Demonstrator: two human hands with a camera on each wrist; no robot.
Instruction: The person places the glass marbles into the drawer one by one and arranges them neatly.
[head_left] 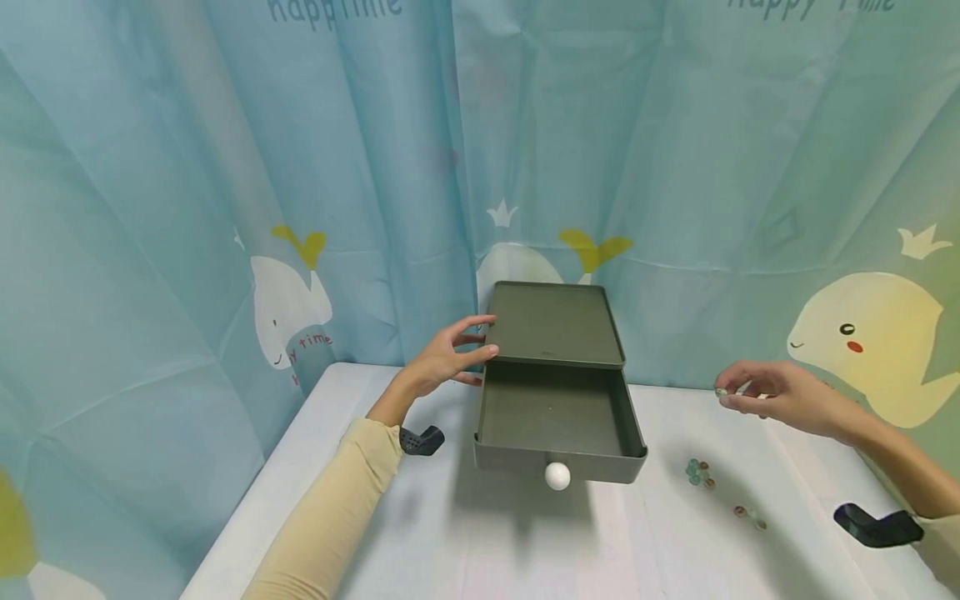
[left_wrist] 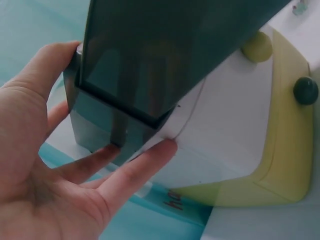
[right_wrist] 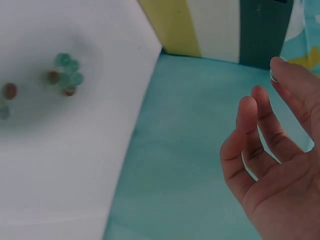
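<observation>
A dark green drawer [head_left: 555, 408] with a round white knob [head_left: 557, 476] stands pulled out from under the flat top [head_left: 555, 321] of a drawer unit. My left hand [head_left: 442, 362] touches the unit's left edge and side, fingers spread. In the left wrist view the hand [left_wrist: 75, 165] spans the side of the green tier [left_wrist: 107, 122]. Over the table's right part, my right hand [head_left: 783, 396] pinches a small glass bead [head_left: 721, 392] between thumb and finger. The right wrist view shows that hand [right_wrist: 285, 165] with the bead mostly hidden.
Several teal and reddish-brown glass beads [head_left: 693, 471] lie clustered on the white table [head_left: 390, 533], with more beads [head_left: 750, 517] nearer me. Below the green tier are a white drawer [left_wrist: 225, 120] and a yellow one [left_wrist: 290, 135]. A blue patterned curtain [head_left: 375, 167] hangs behind.
</observation>
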